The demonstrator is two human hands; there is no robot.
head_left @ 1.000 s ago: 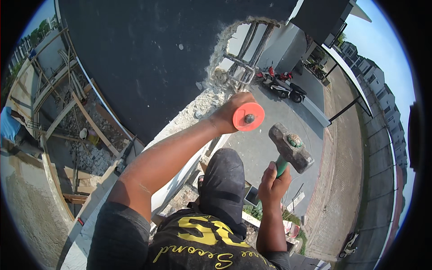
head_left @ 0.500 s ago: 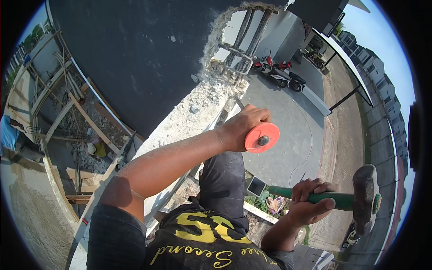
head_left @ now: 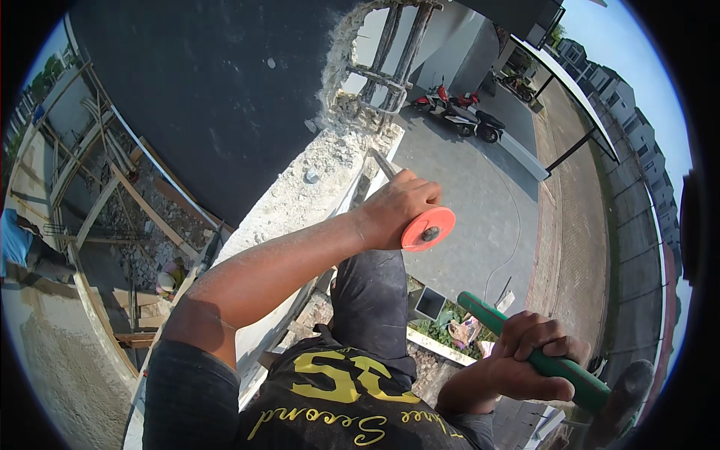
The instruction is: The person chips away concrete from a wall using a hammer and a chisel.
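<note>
My left hand (head_left: 396, 210) is closed round a chisel (head_left: 385, 164) with an orange disc-shaped hand guard (head_left: 417, 233). The chisel's tip points up and left, at the edge of the broken, pale masonry ledge (head_left: 289, 191); I cannot tell whether it touches. At lower right, my right hand (head_left: 534, 356) grips the green handle of a sledgehammer (head_left: 574, 375). Its dark steel head (head_left: 624, 397) is low at the right, well apart from the chisel. Above the ledge, a ragged hole in the dark wall (head_left: 202, 97) bares steel reinforcing bars (head_left: 401, 56).
Loose chips lie along the ledge. To the right the drop opens onto a grey paved yard (head_left: 457, 202) with parked motorbikes (head_left: 457, 112). At far left are wooden poles, rubble and a person in blue (head_left: 19, 236); another person (head_left: 169, 279) is lower down. A planter (head_left: 431, 302) lies below.
The hammer has swung down and toward me, its head dropping to the lower right. My left hand and the chisel have shifted slightly left as the whole view moved.
</note>
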